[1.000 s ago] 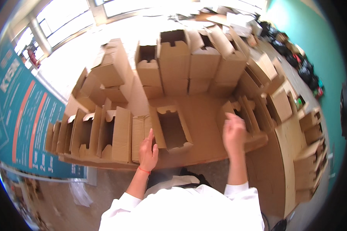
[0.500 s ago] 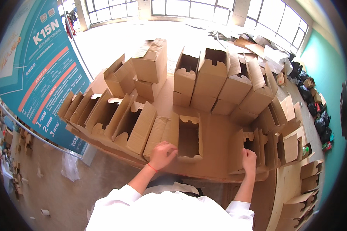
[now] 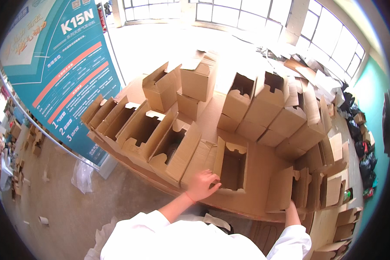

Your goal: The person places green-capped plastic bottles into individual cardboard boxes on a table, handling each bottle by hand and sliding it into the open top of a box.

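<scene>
Close beside the left hand (image 3: 202, 185), just past its fingertips on the right, stands an open carton (image 3: 233, 171), its dim brown inside facing up. That hand is loosely curled, with a gap between thumb and fingers; whether it touches the carton's near left flap is hard to say. The right hand (image 3: 292, 205) is at the near edge of a flapped box (image 3: 280, 190), whose slot-like opening is dark within. More upright boxes (image 3: 315, 188) crowd together just right of that hand.

Directly beyond the left hand lies a closed box (image 3: 200, 158), and farther left from it runs a row of open-topped boxes (image 3: 134, 132); the one nearest the closed box holds a dark shape too dim to name. Beyond both hands, a two-high block of cartons (image 3: 268, 102) blocks the view across the table (image 3: 242, 206), and another stack (image 3: 197, 82) rises past the left hand. Well off to the left of the hands, a teal banner (image 3: 76, 78) leans over a clear plastic bag (image 3: 83, 175).

The right hand's fingers are hidden by the box, so their grip cannot be told. Boxes at the lower right, past the right sleeve (image 3: 292, 242), are partly cut off by the lens's dark rim.
</scene>
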Demonstrator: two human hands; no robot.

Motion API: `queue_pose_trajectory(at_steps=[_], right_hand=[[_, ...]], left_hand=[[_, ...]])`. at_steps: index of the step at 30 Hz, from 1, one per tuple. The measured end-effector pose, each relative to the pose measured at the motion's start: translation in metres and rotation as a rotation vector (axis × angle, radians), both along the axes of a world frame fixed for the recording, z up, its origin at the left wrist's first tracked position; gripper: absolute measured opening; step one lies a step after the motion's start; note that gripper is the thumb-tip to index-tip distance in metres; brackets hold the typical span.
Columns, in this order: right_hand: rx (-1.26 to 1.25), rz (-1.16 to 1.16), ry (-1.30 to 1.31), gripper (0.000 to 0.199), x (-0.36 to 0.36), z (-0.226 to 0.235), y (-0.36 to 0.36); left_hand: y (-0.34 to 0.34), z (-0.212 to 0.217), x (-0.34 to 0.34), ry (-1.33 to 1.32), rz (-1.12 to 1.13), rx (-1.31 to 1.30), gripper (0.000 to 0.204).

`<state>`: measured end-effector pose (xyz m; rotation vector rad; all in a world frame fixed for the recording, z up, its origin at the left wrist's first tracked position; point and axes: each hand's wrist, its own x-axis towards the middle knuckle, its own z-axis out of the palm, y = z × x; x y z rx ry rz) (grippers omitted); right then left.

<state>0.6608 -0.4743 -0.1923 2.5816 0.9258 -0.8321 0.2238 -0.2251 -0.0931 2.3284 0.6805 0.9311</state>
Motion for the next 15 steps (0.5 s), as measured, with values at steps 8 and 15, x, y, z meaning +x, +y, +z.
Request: queue_pose_trajectory(at_steps=[8,15], right_hand=[[0.036,0.081,0.081,0.054,-0.007,0.002,-0.006],[0.322,0.206,0.126,0.058,-0.016,0.02,-0.009]], left_hand=[[0.0,0.002,-0.003,-0.013,-0.013,0.0,0.016],[0.004,0.001,0.0,-0.001,-0.039,-0.014,0.018]])
